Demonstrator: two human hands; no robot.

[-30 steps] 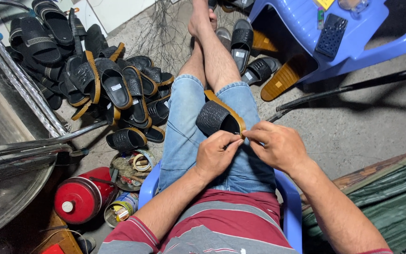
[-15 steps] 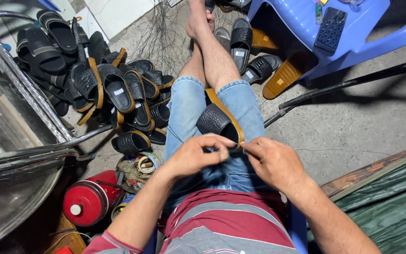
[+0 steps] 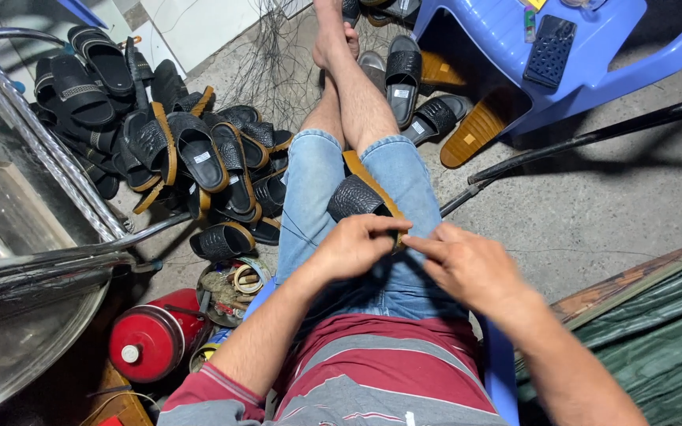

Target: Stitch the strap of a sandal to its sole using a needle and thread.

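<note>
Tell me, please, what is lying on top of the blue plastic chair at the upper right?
On the blue plastic chair lies a dark rectangular calculator-like device, with a small greenish item beside it. The frame's top edge cuts off the rest of the seat, so anything farther back is hidden.

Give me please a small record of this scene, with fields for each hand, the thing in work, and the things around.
left hand: fingers pinch at the sandal's near end
right hand: fingers meet the left ones there
sandal: black strap, tan sole, lies on the lap
left of the legs: pile of sandals, red cylinder
ahead, right: blue plastic chair
</note>
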